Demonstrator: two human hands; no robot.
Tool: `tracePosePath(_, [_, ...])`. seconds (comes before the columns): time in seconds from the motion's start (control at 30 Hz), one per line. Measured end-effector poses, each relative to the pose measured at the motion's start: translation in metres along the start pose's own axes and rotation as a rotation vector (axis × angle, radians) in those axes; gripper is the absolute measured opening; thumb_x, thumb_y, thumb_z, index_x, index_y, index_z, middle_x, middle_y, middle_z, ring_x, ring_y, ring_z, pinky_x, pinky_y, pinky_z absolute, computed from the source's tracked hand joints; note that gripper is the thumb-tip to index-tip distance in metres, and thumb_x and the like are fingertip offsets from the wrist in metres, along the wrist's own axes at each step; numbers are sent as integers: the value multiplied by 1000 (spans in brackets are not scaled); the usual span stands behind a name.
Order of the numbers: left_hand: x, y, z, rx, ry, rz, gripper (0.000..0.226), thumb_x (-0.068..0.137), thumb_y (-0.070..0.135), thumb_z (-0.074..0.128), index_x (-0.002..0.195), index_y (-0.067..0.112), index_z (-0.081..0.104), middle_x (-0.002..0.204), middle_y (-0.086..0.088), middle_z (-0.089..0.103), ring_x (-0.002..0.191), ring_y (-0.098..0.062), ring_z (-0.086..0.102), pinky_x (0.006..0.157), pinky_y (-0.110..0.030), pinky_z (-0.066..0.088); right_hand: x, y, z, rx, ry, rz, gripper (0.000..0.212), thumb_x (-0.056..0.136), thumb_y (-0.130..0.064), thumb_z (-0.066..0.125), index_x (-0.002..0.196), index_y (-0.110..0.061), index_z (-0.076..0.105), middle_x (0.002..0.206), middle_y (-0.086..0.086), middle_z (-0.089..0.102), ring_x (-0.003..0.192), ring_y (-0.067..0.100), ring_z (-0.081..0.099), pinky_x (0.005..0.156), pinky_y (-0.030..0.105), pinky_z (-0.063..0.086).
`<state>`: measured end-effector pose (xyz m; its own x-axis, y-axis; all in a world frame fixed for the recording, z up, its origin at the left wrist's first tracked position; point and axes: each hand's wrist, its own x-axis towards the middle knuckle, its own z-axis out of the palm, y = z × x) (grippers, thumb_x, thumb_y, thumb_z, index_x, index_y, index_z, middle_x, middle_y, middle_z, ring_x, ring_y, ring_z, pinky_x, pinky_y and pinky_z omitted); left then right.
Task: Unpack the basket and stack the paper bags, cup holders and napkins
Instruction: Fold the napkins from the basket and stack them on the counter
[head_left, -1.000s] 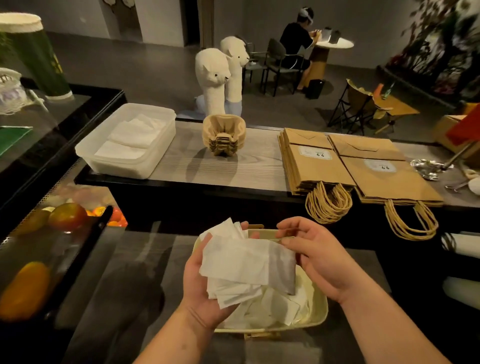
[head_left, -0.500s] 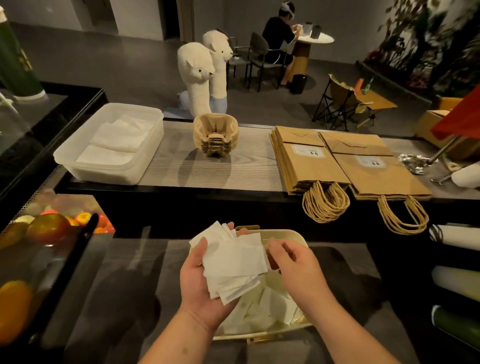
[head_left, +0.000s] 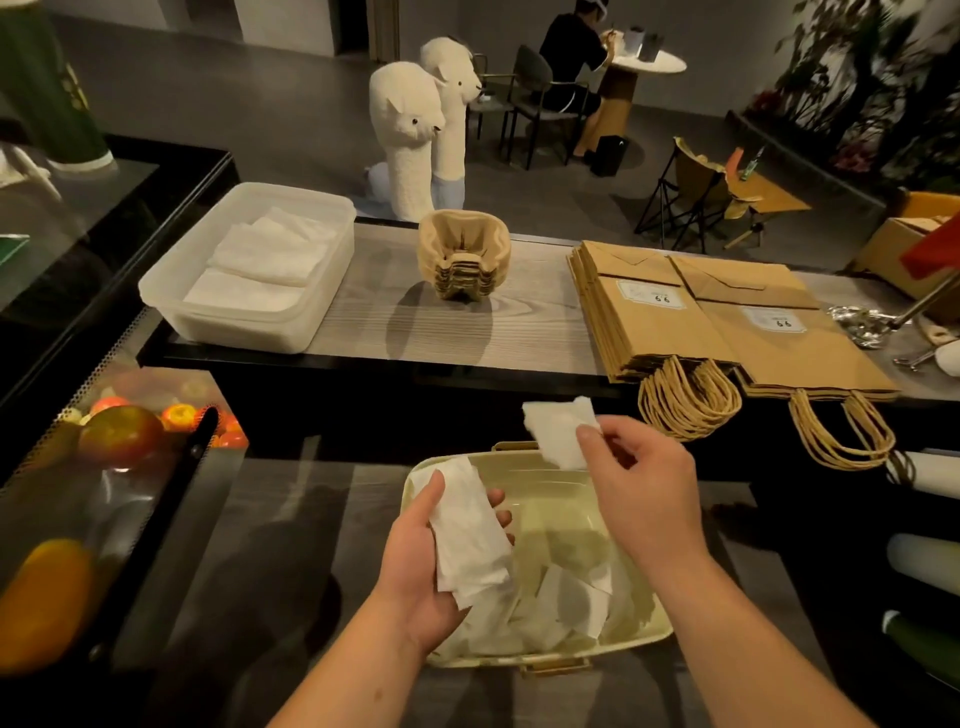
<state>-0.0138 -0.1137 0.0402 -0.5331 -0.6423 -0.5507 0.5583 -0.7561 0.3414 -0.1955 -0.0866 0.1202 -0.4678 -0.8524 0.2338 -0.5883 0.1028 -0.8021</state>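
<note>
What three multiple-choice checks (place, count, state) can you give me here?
1. Where do the cup holders stand? A between the napkin tub and the paper bags; B on the floor; C atop the bags.
2. How many piles of paper bags? A one; B two; C four.
3. The right hand is: A empty; B pinching a napkin; C gripping a bag handle.
A: they sit mid-shelf between both. B: two piles lie side by side. B: it pinches one white sheet.

A café: a serving counter (head_left: 363, 322) with stacked takeaway paper bags (head_left: 727, 322) and cup holders (head_left: 465, 262), a fruit display case (head_left: 119, 431), and a seated customer (head_left: 569, 67) beyond.
</note>
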Motion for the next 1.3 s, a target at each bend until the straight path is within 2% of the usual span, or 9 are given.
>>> tracePosePath(0.13, [-2,1,0,-37,-72,-90,71,87,64,54,111,1,78,113,-20,72,88,-33,70,85,-45,50,-12,7,30,-112,-83,-530,17,94,-24,68,102,-13,78,103,-10,74,98,8,68,88,25,52])
tracePosePath(0.2, [-4,4,1,-53,-122,-102,70,86,62,56,123,4,73,116,-21,71,93,-36,71,86,-48,51,-27,21,41,-135,-212,-567,18,93,-27,67,101,-17,80,108,-8,76,105,7,67,94,24,51])
tracePosePath(0.33, [-3,5,-2,-91,-158,-101,76,87,60,59,140,5,62,135,-21,59,109,-38,61,97,-50,47,-36,8,33,132,-230,64,19,97,-20,66,83,-25,77,80,-15,74,77,-6,66,72,13,52])
tracePosePath(0.47, [-6,-2,-5,-106,-181,-93,66,91,48,53,130,-3,67,140,-22,59,130,-39,54,116,-54,34,-7,1,17,557,12,531,17,98,-21,64,84,-23,75,93,5,74,86,23,67,75,40,55])
tracePosePath(0.53, [-9,-4,-3,-88,-219,-83,65,89,43,51,128,-5,67,133,-22,62,122,-38,55,112,-53,36,-3,-2,10,624,66,557,10,98,-21,65,94,-18,74,101,9,72,85,22,63,72,37,52])
tracePosePath(0.7, [-6,-4,-1,-124,-229,-85,63,85,40,59,127,-6,64,112,-21,60,98,-35,57,93,-49,45,-24,-11,3,384,25,267,22,101,-20,60,82,-22,72,67,-6,64,60,9,57,57,24,50])
tracePosePath(0.87, [-4,-8,6,4,-169,-19,53,90,41,50,111,2,78,107,-22,69,84,-34,62,81,-44,46,-41,-25,21,709,-79,479,17,101,-12,59,97,-11,75,94,9,76,88,29,75,76,45,63])
tracePosePath(1.1, [-4,-20,10,205,-156,-49,69,72,51,83,127,11,71,124,-20,56,103,-33,54,90,-40,39,-53,-32,30,838,-160,550,17,101,-10,58,99,-3,73,101,23,73,99,38,73,86,48,62])
tracePosePath(1.3, [-13,-18,10,33,-71,-7,52,93,39,52,125,3,71,125,-22,69,103,-35,66,104,-51,44,-49,-25,20,769,-98,532,18,101,-13,58,97,-12,75,94,4,77,89,25,74,85,45,61])
